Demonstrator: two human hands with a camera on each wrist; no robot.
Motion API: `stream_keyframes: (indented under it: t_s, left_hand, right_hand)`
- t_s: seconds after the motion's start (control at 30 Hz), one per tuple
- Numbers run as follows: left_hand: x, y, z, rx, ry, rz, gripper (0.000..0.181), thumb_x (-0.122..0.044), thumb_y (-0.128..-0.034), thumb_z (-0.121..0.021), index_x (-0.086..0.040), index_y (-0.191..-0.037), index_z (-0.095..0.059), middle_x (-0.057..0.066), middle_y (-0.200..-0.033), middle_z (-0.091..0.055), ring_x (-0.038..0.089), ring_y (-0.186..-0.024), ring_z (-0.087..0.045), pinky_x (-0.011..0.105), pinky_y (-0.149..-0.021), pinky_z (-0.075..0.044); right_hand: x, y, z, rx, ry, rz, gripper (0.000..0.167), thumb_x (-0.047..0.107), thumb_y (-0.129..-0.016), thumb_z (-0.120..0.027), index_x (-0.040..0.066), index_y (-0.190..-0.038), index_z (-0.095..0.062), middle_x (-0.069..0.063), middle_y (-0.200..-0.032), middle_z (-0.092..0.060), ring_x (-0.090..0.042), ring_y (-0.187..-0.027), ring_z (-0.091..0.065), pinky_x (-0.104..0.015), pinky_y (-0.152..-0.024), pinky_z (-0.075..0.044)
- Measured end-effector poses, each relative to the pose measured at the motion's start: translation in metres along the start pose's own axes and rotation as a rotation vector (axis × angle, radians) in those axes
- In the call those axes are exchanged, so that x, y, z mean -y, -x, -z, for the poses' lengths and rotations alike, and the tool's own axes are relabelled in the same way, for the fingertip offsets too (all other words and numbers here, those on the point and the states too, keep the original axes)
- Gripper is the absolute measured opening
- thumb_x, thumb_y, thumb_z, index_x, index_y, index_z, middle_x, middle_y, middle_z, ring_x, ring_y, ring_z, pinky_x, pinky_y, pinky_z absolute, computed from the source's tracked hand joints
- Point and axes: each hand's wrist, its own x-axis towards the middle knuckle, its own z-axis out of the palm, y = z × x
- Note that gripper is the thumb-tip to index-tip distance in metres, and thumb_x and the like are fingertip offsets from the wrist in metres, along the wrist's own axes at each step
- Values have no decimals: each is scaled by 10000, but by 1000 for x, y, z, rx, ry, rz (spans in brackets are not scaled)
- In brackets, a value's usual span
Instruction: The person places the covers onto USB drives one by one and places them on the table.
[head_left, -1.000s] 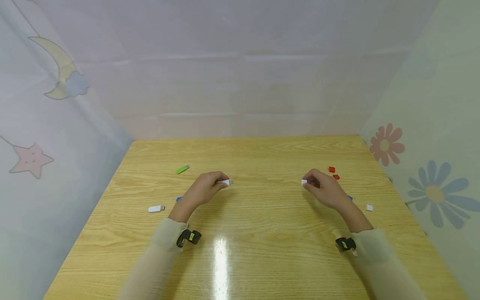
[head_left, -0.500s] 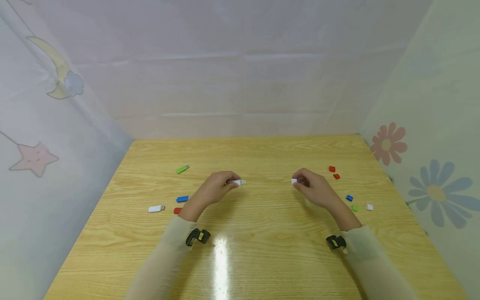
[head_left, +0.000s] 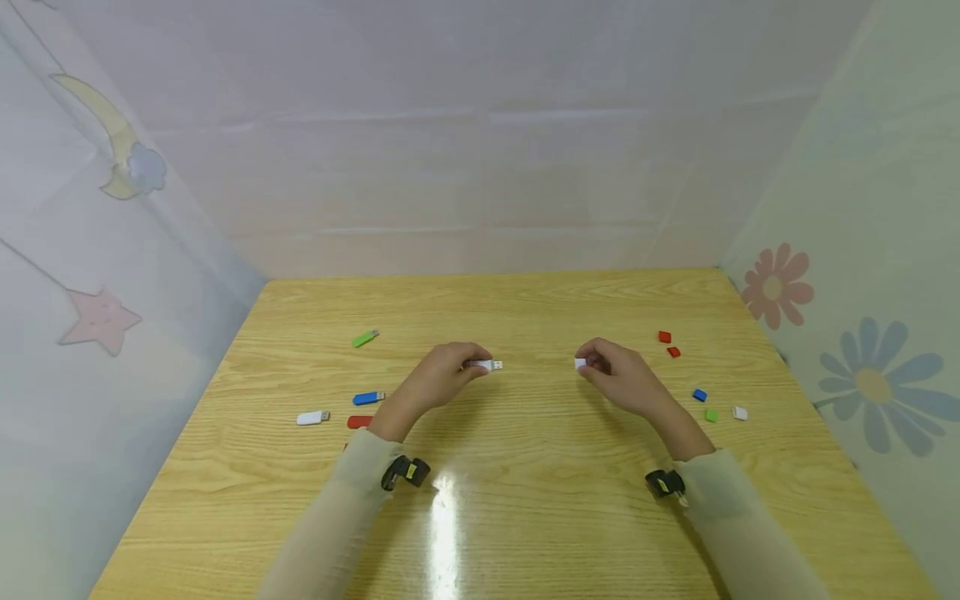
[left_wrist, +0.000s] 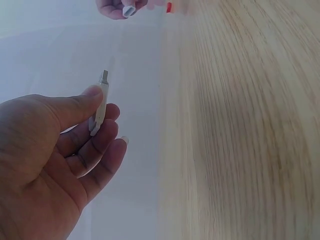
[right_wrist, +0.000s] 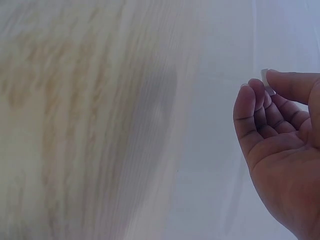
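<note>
My left hand [head_left: 448, 375] pinches a white USB stick [left_wrist: 100, 107] between thumb and fingers, its metal plug bare and pointing toward the right hand. Across a gap, my right hand [head_left: 617, 375] pinches a small white cap [head_left: 581, 364], whose hollow end shows in the left wrist view. Both hands are raised above the wooden table [head_left: 525, 500]. In the right wrist view only an edge of the cap [right_wrist: 267, 81] shows past the thumb.
Left of the left arm lie a green USB stick [head_left: 365, 338], a blue one [head_left: 367, 398], a white one [head_left: 312, 417] and a partly covered red one [head_left: 359, 422]. On the right lie red caps [head_left: 665, 337], a blue cap [head_left: 700, 395], a green cap [head_left: 711, 415] and a white cap [head_left: 740, 413].
Both hands have come toward each other, the left moving right with the USB stick and the right moving left with the cap. The gap between them has narrowed.
</note>
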Motion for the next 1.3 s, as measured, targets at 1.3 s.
stream_keyframes:
  t_s: [1.3]
  left_hand:
    - [-21,-18,-16,2,-4,-84,265,-232,-1030,-615,-81,-1232,-694,35,-1142,-721,147,-986,-669,308,-841,-557]
  right_hand:
    - [25,-14,-24,12,-45,40,208,141,-1002,-656,50,-1189,-652,-18,-971,-668,-160,-842,-591,-311,-727,-518]
